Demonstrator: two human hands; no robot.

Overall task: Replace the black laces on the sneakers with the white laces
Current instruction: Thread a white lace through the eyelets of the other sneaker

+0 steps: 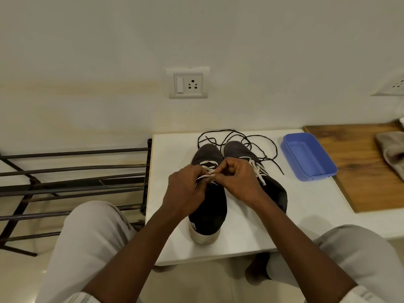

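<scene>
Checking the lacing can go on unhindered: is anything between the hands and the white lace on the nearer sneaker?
Nothing visible does. The left hand and the right hand both pinch the white lace over the nearer sneaker. The black laces lie loose farther back and to the right, away from the fingers.

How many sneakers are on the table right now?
2. The left sneaker lies under the left hand and right hand, which pinch its white lace; the right sneaker stands close beside it, white-laced.
</scene>
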